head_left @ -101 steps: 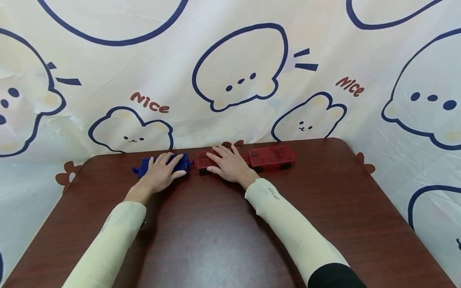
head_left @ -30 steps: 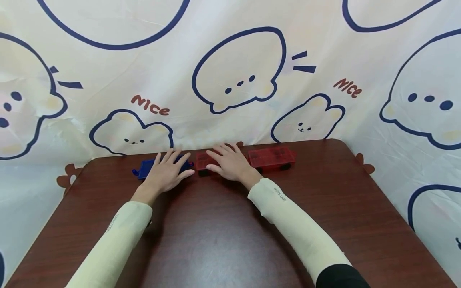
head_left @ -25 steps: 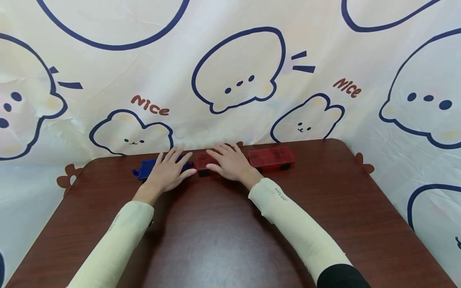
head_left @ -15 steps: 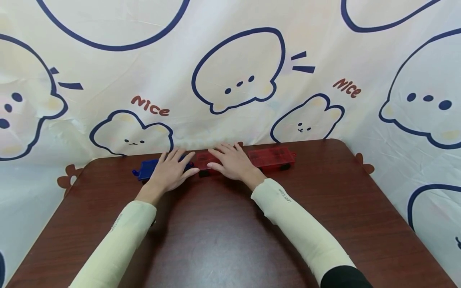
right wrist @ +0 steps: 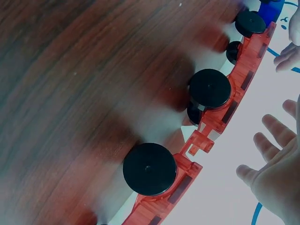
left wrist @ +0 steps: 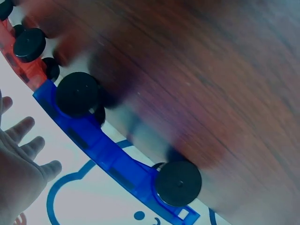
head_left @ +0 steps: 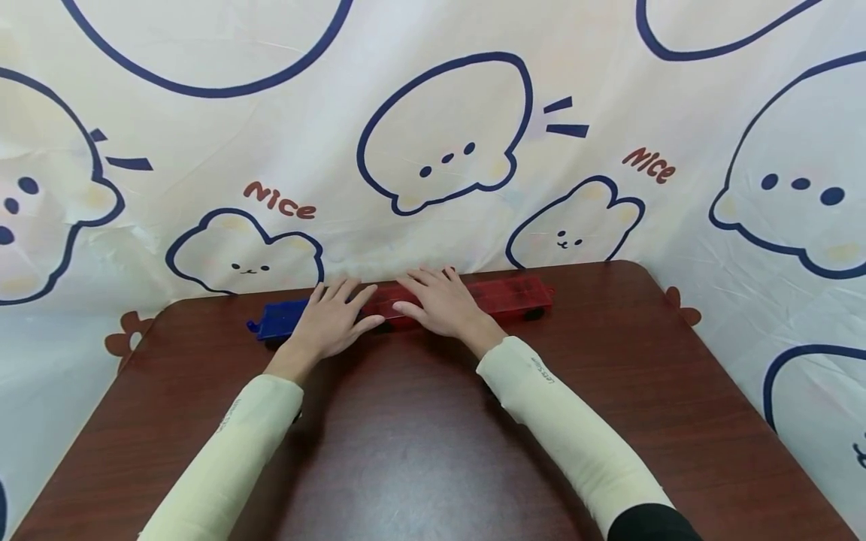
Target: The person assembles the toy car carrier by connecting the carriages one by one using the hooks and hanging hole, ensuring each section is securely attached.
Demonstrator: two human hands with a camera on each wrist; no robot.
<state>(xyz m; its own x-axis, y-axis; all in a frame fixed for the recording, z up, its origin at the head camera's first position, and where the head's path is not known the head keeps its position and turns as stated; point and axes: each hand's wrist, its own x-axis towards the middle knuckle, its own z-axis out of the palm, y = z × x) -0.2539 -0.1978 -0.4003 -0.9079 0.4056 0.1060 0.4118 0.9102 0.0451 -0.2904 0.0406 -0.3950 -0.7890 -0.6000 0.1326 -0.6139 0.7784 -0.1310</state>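
Observation:
A translucent blue toy train car with black wheels stands at the table's far edge, a small hook at its left end. To its right, in a row, are a translucent red toy train car and a second red car. My left hand, fingers spread, is over the blue car's right end; in the left wrist view the hand is apart from the car. My right hand spreads over the middle red car; a gap shows in the right wrist view between that hand and the red coupling.
The brown wooden table carries the row of cars along its back edge. Right behind it hangs a pale cloth printed with cartoon outlines, which also covers both sides.
My left hand has moved right along the blue car, showing more of its left part. My right hand has shifted slightly right. The cars stay about where they were.

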